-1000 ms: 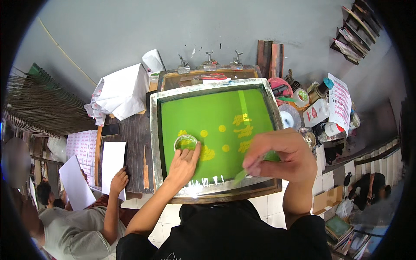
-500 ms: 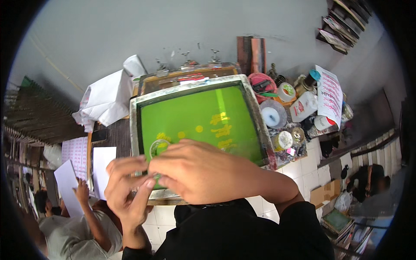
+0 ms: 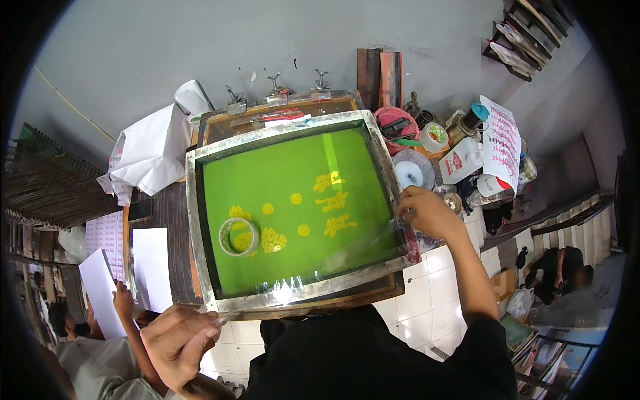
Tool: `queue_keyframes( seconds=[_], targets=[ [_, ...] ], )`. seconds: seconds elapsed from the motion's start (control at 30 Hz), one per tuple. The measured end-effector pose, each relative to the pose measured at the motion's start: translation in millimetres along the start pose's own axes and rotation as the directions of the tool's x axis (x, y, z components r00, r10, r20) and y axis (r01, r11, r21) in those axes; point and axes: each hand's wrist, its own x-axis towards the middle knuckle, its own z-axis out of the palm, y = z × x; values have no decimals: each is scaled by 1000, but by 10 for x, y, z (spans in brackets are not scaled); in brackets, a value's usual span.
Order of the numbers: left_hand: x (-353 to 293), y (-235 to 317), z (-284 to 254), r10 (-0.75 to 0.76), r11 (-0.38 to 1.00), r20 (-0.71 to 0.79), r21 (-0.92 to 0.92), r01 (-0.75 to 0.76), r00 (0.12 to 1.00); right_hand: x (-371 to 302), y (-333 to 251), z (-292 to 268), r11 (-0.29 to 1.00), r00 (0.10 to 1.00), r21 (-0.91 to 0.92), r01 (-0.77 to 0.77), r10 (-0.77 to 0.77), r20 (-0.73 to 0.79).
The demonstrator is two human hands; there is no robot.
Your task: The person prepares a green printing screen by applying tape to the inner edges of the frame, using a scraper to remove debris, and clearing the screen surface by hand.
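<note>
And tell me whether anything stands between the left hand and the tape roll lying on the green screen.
Yes: the frame's near-left corner lies between the left hand and the tape roll. Nothing else visible does.

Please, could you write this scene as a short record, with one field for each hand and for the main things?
Left hand: pinching a clear strip by the near left corner of the screen frame
Right hand: pinching the strip at the frame's right side
Strip: seems stretched across the green mesh
Tape roll: lying on the mesh's left part
Mesh pattern: yellow motifs
Behind frame: three clamps
Right, beyond frame: pink bowl
</note>
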Motion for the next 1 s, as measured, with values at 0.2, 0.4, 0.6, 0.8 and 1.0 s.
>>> queue_keyframes(
  seconds=[0.2, 0.4, 0.6, 0.8, 1.0],
  targets=[
    [229, -330, -6, -225, 974, -73, -35, 223, 972, -107, 100, -357, 992, 998, 109, -60, 61, -5],
    [637, -1020, 77, -319, 936, -96, -187, 297, 943, 310, -43, -755, 944, 978, 258, -206, 204, 38],
    [1360, -1820, 214, -451, 832, -95, -405, 379, 888, 1218, 193, -784, 952, 964, 199, -233, 253, -81],
    [1817, -2326, 244, -458, 781, -5, -480, 400, 889, 1795, 449, -664, 914, 966, 338, -223, 254, -50],
    [1850, -1954, 584, -335, 484, 187, -807, 339, 924, 1710, -94, -1229, 951, 961, 230, -205, 240, -134]
  ],
)
